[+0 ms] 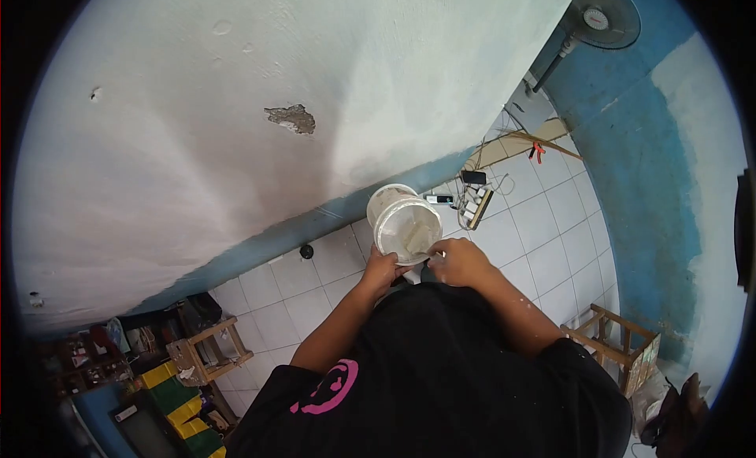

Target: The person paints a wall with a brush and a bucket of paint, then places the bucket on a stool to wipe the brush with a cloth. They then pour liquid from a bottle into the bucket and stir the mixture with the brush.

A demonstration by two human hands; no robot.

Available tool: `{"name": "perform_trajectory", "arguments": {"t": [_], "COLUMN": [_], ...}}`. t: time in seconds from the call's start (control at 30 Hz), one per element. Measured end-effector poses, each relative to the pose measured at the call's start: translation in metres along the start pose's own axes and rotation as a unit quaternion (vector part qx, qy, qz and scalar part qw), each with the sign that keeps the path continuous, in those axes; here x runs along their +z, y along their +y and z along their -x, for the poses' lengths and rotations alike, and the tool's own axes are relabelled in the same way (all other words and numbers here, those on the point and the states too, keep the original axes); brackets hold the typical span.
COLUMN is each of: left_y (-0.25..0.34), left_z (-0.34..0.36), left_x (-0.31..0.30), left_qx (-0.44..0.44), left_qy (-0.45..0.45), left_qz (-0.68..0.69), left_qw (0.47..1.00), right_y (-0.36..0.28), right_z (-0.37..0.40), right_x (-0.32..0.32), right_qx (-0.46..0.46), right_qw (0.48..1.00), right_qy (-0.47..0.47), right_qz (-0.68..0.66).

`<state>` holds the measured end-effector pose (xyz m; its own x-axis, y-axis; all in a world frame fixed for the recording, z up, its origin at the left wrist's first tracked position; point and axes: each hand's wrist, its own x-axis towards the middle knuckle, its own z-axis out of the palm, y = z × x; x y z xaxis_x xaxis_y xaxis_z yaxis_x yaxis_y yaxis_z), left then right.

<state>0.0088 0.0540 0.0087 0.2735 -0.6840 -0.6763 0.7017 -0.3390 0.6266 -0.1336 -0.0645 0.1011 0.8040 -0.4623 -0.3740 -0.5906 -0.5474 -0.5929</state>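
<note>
Gripping the bucket (376, 222) by its near left edge with the left hand (383, 270), curled firmly around the rim. Holding it just in front of the black shirt (465, 363), above the floor (504, 231) and near the wall (197, 143), with its mouth toward the camera. Curling the right hand (459, 263) nearly closed just beside the near right rim; hard to tell whether around a tool or around nothing. Seen inside the bucket, between both hands: pale stuff (417, 236).
</note>
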Motion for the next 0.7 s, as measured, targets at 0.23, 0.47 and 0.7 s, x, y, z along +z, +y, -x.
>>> {"name": "perform_trajectory", "arguments": {"t": [0.23, 0.47, 0.7], "left_y": [-0.028, -0.042, -0.029], "left_z": [-0.011, -0.018, -0.04], "left_x": [-0.007, 0.005, 0.025], "left_qx": [0.047, 0.097, -0.002], "left_qy": [-0.026, -0.058, -0.038], "left_qz": [-0.008, -0.083, -0.037], "left_qw": [0.999, 0.99, 0.999], "right_y": [0.011, 0.034, 0.072], "right_z": [0.019, -0.018, -0.049], "right_x": [0.013, 0.047, 0.026], "right_qx": [0.195, 0.233, 0.238], "right_qw": [0.914, 0.853, 0.811], "right_qy": [-0.143, -0.076, -0.18], "right_qz": [-0.326, -0.46, -0.504]}}
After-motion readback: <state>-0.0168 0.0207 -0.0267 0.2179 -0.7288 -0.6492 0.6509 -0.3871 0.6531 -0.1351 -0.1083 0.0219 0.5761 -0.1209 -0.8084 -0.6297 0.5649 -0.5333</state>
